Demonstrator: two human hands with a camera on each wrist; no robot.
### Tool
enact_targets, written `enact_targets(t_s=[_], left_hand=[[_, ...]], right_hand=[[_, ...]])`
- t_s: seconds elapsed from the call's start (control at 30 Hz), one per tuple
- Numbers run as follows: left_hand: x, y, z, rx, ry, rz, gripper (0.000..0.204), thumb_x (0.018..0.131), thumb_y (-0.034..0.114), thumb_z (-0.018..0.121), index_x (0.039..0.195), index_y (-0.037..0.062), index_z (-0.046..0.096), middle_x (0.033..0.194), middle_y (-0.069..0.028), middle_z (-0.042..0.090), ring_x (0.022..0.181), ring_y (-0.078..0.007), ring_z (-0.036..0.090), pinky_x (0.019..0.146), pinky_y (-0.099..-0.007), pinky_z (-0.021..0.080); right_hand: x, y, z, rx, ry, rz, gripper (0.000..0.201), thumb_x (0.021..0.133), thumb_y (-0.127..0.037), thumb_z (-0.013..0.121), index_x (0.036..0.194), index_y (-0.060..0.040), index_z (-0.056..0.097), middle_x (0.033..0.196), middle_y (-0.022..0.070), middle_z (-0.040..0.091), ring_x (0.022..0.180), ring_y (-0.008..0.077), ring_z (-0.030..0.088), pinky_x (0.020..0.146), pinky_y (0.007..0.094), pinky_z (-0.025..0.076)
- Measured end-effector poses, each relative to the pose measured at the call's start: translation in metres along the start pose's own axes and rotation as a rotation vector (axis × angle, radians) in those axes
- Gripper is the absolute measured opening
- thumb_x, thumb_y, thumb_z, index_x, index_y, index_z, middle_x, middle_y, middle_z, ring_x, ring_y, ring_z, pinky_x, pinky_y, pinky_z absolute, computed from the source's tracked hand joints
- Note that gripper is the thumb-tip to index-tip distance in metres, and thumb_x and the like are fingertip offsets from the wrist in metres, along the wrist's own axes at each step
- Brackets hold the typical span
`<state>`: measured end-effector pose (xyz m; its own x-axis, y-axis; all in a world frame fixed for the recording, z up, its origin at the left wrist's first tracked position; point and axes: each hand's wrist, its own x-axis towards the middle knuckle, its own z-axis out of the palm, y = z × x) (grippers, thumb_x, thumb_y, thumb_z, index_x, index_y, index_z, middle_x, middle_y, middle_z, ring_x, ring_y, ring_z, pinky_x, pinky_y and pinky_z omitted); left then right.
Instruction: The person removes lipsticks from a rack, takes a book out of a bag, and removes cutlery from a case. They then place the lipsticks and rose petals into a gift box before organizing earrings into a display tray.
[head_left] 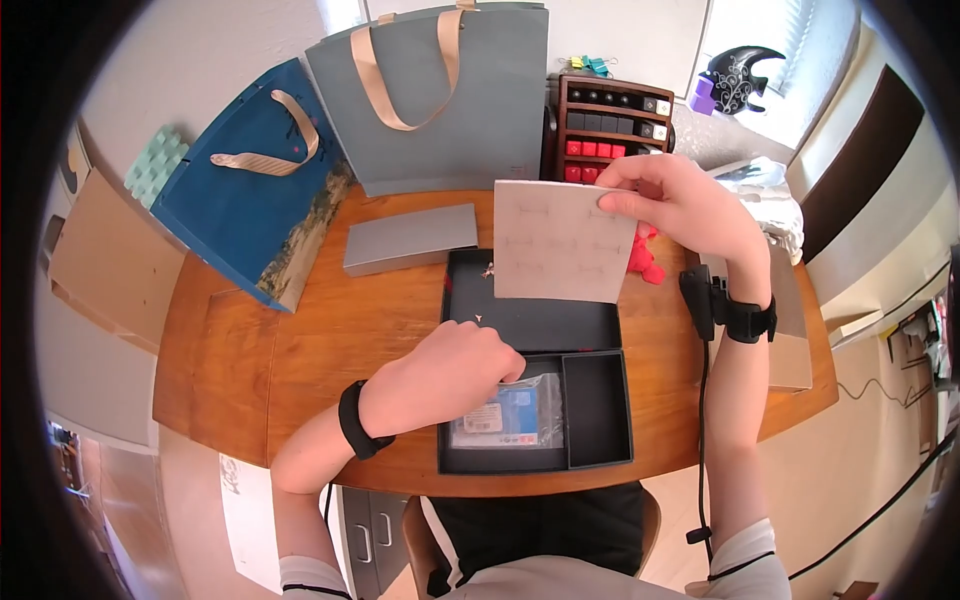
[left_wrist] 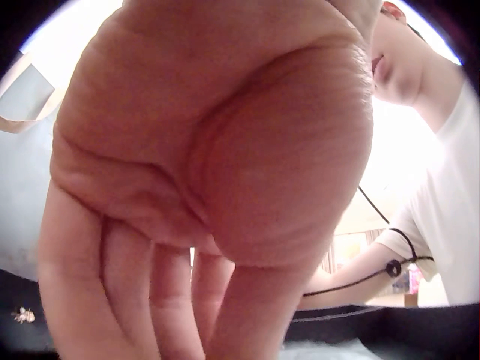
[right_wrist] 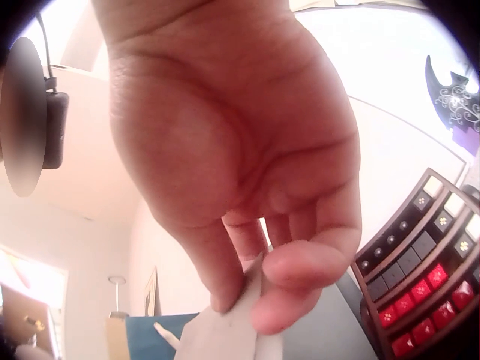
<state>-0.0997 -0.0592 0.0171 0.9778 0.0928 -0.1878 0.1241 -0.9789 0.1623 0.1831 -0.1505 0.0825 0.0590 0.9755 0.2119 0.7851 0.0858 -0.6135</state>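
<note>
My right hand (head_left: 690,205) pinches a pale, square card (head_left: 560,245) with rows of small slits by its upper right corner, thumb in front. In the right wrist view the card (right_wrist: 225,334) shows edge-on between thumb and fingers. The card stands upright above a black box lid (head_left: 540,325). My left hand (head_left: 440,370) reaches down into a divided black box (head_left: 600,410), over a clear plastic packet (head_left: 540,415) with a blue-and-white printed insert. In the left wrist view the left hand's fingers (left_wrist: 172,292) point downward; their tips are hidden, so I cannot tell whether they grip the packet.
Tiny gold-coloured pieces (head_left: 478,317) lie on the black lid. Behind it are a flat grey box (head_left: 412,238), a blue paper bag (head_left: 240,190), a grey paper bag (head_left: 440,110) and a brown rack (head_left: 610,110). A red object (head_left: 648,262) sits behind the card.
</note>
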Motion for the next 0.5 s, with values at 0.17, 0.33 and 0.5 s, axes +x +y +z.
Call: enact_targets(t_s=[0.17,0.33,0.5], left_hand=[[-0.014,-0.008,-0.013,-0.071,0.051,0.005,0.02,0.081,0.012,0.08,0.101,0.0088,0.078,0.085,-0.0134,0.075,0.082,-0.0318,0.073,0.07,-0.0394,0.057],[-0.036,-0.019,-0.06,-0.218,0.513,-0.187,0.026,0.082,0.013,0.08,0.106,0.0032,0.074,0.09,-0.0125,0.074,0.081,-0.0296,0.071,0.074,-0.0355,0.056],[-0.023,-0.011,-0.062,-0.404,0.785,-0.236,0.036,0.085,0.018,0.08,0.116,0.002,0.071,0.107,-0.0111,0.072,0.094,-0.0284,0.069,0.081,-0.037,0.057]], right_hand=[[-0.001,-0.005,0.003,0.017,-0.044,0.013,0.023,0.097,-0.022,0.071,0.104,-0.0005,0.071,0.074,0.0064,0.065,0.06,0.0133,0.058,0.057,0.0314,0.047],[-0.005,-0.023,0.011,0.107,-0.147,0.072,0.021,0.099,-0.02,0.071,0.104,0.0006,0.071,0.076,0.0001,0.066,0.06,0.0058,0.058,0.053,0.0231,0.046],[0.001,-0.034,0.028,0.241,-0.36,0.025,0.02,0.103,-0.018,0.063,0.111,0.0003,0.066,0.082,0.002,0.066,0.066,0.0083,0.066,0.058,0.0243,0.052]])
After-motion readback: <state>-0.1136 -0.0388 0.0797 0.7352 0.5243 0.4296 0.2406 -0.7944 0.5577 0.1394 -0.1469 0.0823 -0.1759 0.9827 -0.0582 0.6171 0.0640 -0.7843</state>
